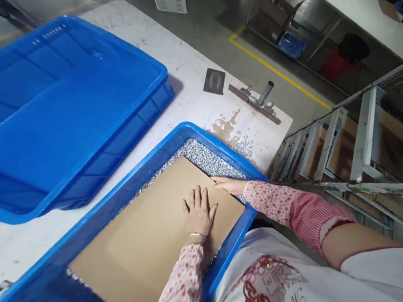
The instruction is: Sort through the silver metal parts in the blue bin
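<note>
A brown cardboard sheet lies inside a blue tray, over a layer of small silvery metal pieces. My left hand is flat on top of the sheet, fingers spread, with a bracelet at the wrist. At the sheet's far right edge, my right hand has its thumb on the cardboard and its other fingers along the edge, partly hidden. Metal pieces show around the sheet's borders, mostly at the tray's far end.
A second blue tray sits left on the white table. Beyond lie a dark square plate and a metal bar with an upright handle. Loose pieces are scattered beside the tray. A metal rack stands at the right.
</note>
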`<action>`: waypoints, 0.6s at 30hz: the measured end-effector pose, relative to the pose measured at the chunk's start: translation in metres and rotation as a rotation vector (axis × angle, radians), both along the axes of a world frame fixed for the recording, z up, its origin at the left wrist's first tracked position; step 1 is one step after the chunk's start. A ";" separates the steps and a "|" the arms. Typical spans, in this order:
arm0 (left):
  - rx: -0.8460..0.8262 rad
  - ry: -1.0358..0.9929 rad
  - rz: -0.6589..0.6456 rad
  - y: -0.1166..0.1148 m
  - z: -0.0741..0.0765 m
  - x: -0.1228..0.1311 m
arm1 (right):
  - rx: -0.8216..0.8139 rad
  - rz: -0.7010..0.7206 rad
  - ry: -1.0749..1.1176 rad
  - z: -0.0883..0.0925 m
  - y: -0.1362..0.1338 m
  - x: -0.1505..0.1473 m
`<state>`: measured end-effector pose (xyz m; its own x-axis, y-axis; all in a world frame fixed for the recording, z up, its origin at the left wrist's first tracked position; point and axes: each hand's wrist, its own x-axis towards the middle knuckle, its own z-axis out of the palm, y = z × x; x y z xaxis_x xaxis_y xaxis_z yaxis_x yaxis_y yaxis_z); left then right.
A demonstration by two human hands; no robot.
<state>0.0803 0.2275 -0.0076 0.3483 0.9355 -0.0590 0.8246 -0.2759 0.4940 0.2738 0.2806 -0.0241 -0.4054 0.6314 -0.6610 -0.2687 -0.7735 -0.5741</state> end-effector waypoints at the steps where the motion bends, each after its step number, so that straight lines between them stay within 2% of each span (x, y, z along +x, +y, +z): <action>1: 0.019 0.017 0.025 -0.003 -0.002 0.002 | 0.014 0.007 -0.006 -0.001 0.000 0.000; 3: 0.046 0.040 0.051 -0.009 -0.006 0.003 | 0.029 0.044 -0.006 -0.003 0.001 0.002; 7: -0.008 0.032 -0.114 -0.021 -0.009 0.003 | -0.037 0.254 -0.042 -0.008 0.005 0.006; 10: 0.052 0.002 -0.021 -0.030 -0.011 0.001 | -0.002 0.411 -0.139 -0.008 0.008 0.013; 12: 0.065 -0.010 -0.048 -0.036 -0.015 -0.001 | 0.012 0.504 -0.161 -0.007 0.008 0.020; 14: 0.027 0.009 -0.107 -0.043 -0.021 -0.002 | 0.014 0.526 -0.183 -0.005 0.005 0.025; 18: 0.019 0.008 -0.008 -0.048 -0.025 -0.002 | 0.026 0.478 -0.081 -0.006 -0.006 0.025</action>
